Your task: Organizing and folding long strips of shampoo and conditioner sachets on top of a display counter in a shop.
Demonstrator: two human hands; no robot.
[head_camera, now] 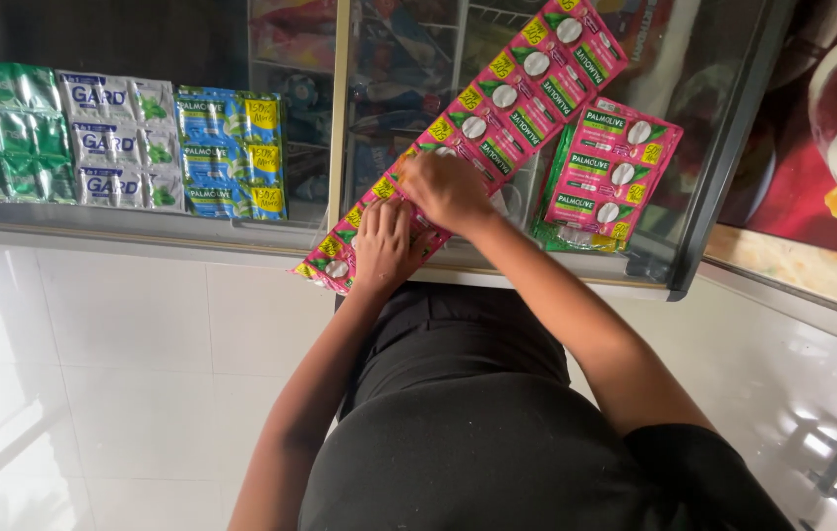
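Two hands on one long pink sachet strip (477, 128), which lies diagonally across the glass counter top (241, 211).

Nearest: person's black-clad torso and both bare forearms reaching up from the bottom edge, white tiled counter front on either side of them.

Left hand (387, 246): palm down, fingers curled, pressing flat on the near end of the strip, right at the counter's front edge. The strip's tail sticks out just left of this hand, overhanging the edge.

Right hand (446, 187): just beyond the left one, nearly touching it, fingers bent and pinching the strip at the next sachets up. Can't tell whether it's gripping or only pressing.

From the right hand the strip runs away up and to the right, to the top of the view.

Right of the right hand: a stack of pink sachet sheets (615, 167) lying on green ones, close beside the strip.

Well to the left of the left hand, three packs in a row: blue-yellow sachets (231, 152), then white-blue sachets (115, 143), then green sachets (7, 128) farthest out.

Under the glass: shelved goods, blurred.
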